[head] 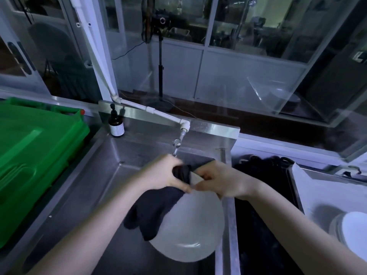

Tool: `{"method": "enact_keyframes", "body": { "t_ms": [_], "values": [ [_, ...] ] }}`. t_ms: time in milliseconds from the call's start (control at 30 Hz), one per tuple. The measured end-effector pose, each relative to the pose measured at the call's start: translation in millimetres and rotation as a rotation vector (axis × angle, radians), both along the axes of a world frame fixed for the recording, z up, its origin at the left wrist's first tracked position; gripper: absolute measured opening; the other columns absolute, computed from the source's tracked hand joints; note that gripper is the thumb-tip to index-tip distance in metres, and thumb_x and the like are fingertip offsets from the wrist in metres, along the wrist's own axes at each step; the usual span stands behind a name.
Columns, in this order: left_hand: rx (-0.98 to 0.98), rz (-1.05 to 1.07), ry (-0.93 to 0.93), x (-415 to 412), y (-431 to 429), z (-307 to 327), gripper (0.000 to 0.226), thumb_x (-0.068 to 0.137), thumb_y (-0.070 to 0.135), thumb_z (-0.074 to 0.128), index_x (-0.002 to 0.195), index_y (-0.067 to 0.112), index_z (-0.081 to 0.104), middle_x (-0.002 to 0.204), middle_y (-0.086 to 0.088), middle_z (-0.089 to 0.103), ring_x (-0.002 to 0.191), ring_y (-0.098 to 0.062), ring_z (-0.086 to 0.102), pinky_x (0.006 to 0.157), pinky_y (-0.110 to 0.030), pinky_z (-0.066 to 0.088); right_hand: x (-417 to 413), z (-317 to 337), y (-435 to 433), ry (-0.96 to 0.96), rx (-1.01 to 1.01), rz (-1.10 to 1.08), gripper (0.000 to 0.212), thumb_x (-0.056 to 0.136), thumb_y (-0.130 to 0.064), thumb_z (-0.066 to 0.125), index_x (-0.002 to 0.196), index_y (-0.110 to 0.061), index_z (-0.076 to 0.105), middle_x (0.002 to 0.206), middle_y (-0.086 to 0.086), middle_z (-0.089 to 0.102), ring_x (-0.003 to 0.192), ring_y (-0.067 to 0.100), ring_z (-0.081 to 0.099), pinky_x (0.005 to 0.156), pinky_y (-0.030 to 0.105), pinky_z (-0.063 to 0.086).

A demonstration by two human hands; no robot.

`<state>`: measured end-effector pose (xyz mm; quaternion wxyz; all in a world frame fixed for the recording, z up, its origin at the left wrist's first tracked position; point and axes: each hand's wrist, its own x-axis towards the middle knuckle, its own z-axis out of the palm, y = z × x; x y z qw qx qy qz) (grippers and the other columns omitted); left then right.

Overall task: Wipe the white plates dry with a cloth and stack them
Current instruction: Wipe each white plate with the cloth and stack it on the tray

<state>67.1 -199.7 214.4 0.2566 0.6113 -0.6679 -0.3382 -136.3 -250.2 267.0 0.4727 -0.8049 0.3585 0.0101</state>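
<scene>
A white plate point(190, 225) hangs tilted over the steel sink point(111, 171), its far rim held up between both hands. My left hand point(164, 173) grips a dark cloth point(153, 207) bunched over the plate's top rim; the cloth drapes down the plate's left side. My right hand point(220, 179) pinches the plate's upper right rim, fingers curled round the edge. A stack of white plates point(353, 227) sits on the counter at the far right, partly cut off by my right forearm.
A green plastic crate point(35, 155) fills the left side. A brown pump bottle point(116, 124) stands at the sink's back edge. A white pipe ends in a tap point(177, 143) just beyond my hands. A dark basin point(264, 195) lies right of the sink divider.
</scene>
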Motion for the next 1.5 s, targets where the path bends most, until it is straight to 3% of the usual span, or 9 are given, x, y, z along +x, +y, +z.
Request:
{"method": "enact_keyframes", "body": {
  "t_ms": [200, 400, 633, 833, 967, 1100, 1200, 1367, 1500],
  "values": [
    [-0.031, 0.601, 0.393, 22, 14, -35, 0.025, 0.077, 0.024, 0.083, 0.073, 0.007, 0.065, 0.061, 0.002, 0.061, 0.060, -0.007, 0.054, 0.060, -0.024, 0.040, -10, -6, -20, -0.158, 0.184, -0.245, 0.014, 0.093, -0.003, 0.062, 0.096, -0.008, 0.075, 0.076, 0.008, 0.072, 0.063, 0.018, 0.068, 0.050, 0.026, 0.052],
    [0.145, 1.200, 0.839, -2, 23, -68, 0.030, 0.078, 0.044, 0.079, 0.083, 0.016, 0.070, 0.075, 0.003, 0.073, 0.072, -0.013, 0.069, 0.061, -0.024, 0.053, -4, -53, 1, -0.420, 0.318, -0.728, 0.020, 0.094, 0.000, 0.059, 0.102, -0.012, 0.074, 0.078, 0.004, 0.076, 0.063, 0.018, 0.070, 0.059, 0.038, 0.057],
    [-0.060, 0.987, 0.685, 4, 24, -49, 0.018, 0.080, 0.025, 0.079, 0.070, 0.014, 0.068, 0.064, 0.012, 0.069, 0.071, -0.009, 0.064, 0.068, -0.029, 0.050, -16, -49, -10, -0.406, 0.288, -0.498, 0.034, 0.084, -0.043, 0.072, 0.112, -0.024, 0.068, 0.103, 0.001, 0.074, 0.090, 0.017, 0.072, 0.075, 0.039, 0.058],
    [-0.145, 0.556, 0.226, 1, 9, -14, 0.044, 0.066, 0.040, 0.087, 0.065, 0.006, 0.060, 0.059, 0.012, 0.051, 0.053, -0.001, 0.040, 0.050, -0.016, 0.032, 2, -31, -18, -0.302, -0.307, -0.216, 0.034, 0.097, -0.039, 0.059, 0.080, -0.011, 0.063, 0.061, -0.008, 0.047, 0.058, 0.006, 0.042, 0.057, 0.027, 0.036],
    [-0.194, 0.644, 0.407, 1, 12, -13, 0.046, 0.075, 0.035, 0.082, 0.074, -0.004, 0.057, 0.067, -0.001, 0.051, 0.066, -0.011, 0.046, 0.063, -0.027, 0.037, -8, -34, -19, -0.495, -0.214, -0.455, 0.030, 0.096, -0.038, 0.062, 0.071, -0.021, 0.068, 0.059, -0.014, 0.051, 0.055, 0.001, 0.043, 0.053, 0.018, 0.035],
    [-0.134, 0.948, 0.636, -10, 19, -20, 0.032, 0.074, 0.042, 0.077, 0.059, 0.019, 0.059, 0.056, 0.010, 0.053, 0.059, -0.010, 0.050, 0.062, -0.031, 0.042, -6, -50, -5, -0.621, -0.014, -0.849, 0.040, 0.096, -0.042, 0.062, 0.067, -0.014, 0.059, 0.061, -0.006, 0.048, 0.057, 0.010, 0.043, 0.057, 0.027, 0.035],
    [-0.101, 0.786, 0.520, -3, 21, -10, 0.014, 0.076, 0.034, 0.081, 0.068, 0.027, 0.071, 0.064, 0.010, 0.069, 0.065, -0.004, 0.061, 0.067, -0.030, 0.048, -11, -51, 0, -0.548, -0.108, -0.725, 0.043, 0.097, -0.042, 0.060, 0.064, -0.014, 0.055, 0.059, -0.010, 0.044, 0.054, 0.007, 0.039, 0.052, 0.021, 0.032],
    [0.010, 0.279, 0.122, -5, 11, 10, 0.042, 0.053, 0.056, 0.085, 0.071, 0.020, 0.072, 0.072, 0.000, 0.071, 0.066, -0.008, 0.058, 0.065, -0.030, 0.042, -1, -30, -1, -0.312, -0.357, -0.220, 0.047, 0.096, -0.034, 0.064, 0.060, -0.013, 0.043, 0.054, -0.012, 0.031, 0.051, 0.004, 0.027, 0.048, 0.020, 0.022],
    [-0.066, 0.525, 0.342, -6, 15, -1, 0.034, 0.076, 0.033, 0.083, 0.080, 0.002, 0.068, 0.070, -0.002, 0.061, 0.068, -0.013, 0.054, 0.066, -0.029, 0.038, -8, -17, -10, -0.409, -0.318, -0.407, 0.043, 0.094, -0.036, 0.065, 0.062, -0.011, 0.053, 0.056, -0.010, 0.037, 0.054, 0.006, 0.032, 0.050, 0.023, 0.027]
  ]
}}
